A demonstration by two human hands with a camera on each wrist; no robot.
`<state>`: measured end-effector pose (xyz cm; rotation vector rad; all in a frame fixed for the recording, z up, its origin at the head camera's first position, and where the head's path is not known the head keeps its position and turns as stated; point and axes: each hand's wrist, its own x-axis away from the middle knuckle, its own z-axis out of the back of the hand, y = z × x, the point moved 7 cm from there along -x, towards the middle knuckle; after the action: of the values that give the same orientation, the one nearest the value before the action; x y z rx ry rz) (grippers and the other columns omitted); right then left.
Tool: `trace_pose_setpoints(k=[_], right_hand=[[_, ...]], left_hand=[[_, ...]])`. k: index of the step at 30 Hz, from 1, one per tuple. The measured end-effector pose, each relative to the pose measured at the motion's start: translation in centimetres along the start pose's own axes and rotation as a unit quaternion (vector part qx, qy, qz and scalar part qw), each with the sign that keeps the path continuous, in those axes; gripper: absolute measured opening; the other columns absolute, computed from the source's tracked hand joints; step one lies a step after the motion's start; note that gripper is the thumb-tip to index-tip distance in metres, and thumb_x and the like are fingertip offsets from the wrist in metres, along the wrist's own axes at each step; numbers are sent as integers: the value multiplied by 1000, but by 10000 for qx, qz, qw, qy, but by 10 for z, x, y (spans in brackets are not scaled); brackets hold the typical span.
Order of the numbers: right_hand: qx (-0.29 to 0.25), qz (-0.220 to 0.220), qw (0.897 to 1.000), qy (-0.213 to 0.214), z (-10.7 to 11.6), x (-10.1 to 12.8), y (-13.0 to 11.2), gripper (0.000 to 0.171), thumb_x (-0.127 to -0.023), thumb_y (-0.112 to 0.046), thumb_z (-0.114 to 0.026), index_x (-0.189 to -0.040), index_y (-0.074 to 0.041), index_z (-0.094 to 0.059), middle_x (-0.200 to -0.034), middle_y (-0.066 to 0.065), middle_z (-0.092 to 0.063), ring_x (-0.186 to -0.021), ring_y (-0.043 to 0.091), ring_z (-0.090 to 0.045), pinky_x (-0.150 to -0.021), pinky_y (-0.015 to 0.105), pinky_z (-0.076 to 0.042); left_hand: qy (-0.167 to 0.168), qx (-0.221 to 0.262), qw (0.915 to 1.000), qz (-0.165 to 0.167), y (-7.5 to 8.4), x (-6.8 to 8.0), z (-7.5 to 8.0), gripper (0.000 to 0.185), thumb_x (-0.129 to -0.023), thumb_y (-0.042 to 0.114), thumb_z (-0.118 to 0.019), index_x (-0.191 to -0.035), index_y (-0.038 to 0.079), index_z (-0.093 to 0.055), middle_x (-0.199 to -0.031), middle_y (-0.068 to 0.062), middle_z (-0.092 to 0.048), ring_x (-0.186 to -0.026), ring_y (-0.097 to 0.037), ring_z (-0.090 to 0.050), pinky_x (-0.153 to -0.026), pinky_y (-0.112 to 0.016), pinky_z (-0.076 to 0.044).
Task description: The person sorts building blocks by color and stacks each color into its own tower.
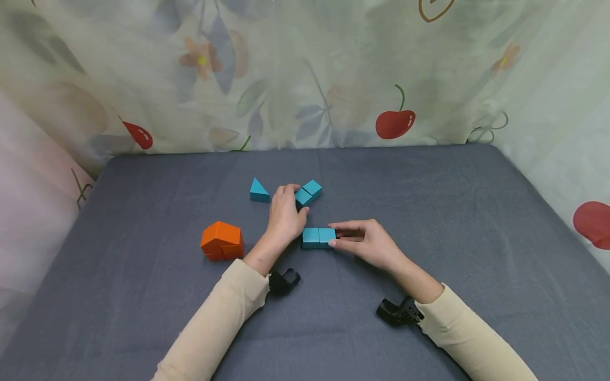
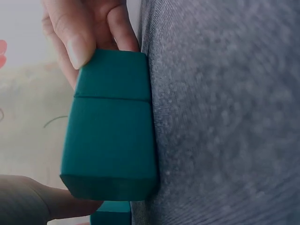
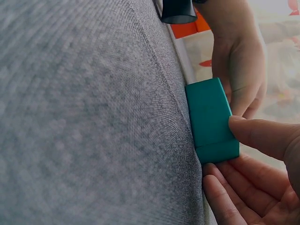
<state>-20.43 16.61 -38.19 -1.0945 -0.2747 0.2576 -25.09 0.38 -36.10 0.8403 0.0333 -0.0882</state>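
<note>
Two blue blocks [image 1: 311,238] lie end to end on the cloth in the head view, a seam between them. My right hand [image 1: 369,241] pinches the right-hand end of this pair between thumb and fingers. Just beyond, my left hand [image 1: 286,214] holds the near block of another blue pair [image 1: 312,188], set at a slant; the hand covers part of it. In the left wrist view, the left thumb [image 2: 37,199] crosses in front of a sliver of blue block [image 2: 111,214]. The right wrist view shows the right thumb [image 3: 262,136] against the nearer pair [image 3: 211,112].
A blue triangular block [image 1: 259,191] stands left of my left hand. Several orange blocks [image 1: 222,241] sit grouped together beside the left forearm. Grey cloth [image 1: 429,201] covers the table, and a patterned curtain [image 1: 295,79] hangs behind its far edge.
</note>
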Motion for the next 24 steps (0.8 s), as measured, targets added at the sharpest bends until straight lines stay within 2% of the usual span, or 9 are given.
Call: trace_pose_setpoints(k=[8,24], right_hand=[[-42,13,10000,-9,0,0,0,40,-87,-15,-72,-124,-1,-64,-124,16,-64,-110,27,-65,-86,26,-56],[-4,36,10000,18,0,-1,2,40,-87,-15,-72,-124,-2,-64,-124,15,-64,-109,25,-65,-85,26,-57]], left_hand=[[139,-66,9998,156,-3,-3,-1,42,-93,6,-62,-132,-4,-50,-127,-23,-51,-119,-37,-48,-101,-45,-44],[175,-146,9997,43,3,1,4,39,-93,6,-61,-129,-4,-52,-124,-23,-53,-116,-36,-49,-99,-45,-45]])
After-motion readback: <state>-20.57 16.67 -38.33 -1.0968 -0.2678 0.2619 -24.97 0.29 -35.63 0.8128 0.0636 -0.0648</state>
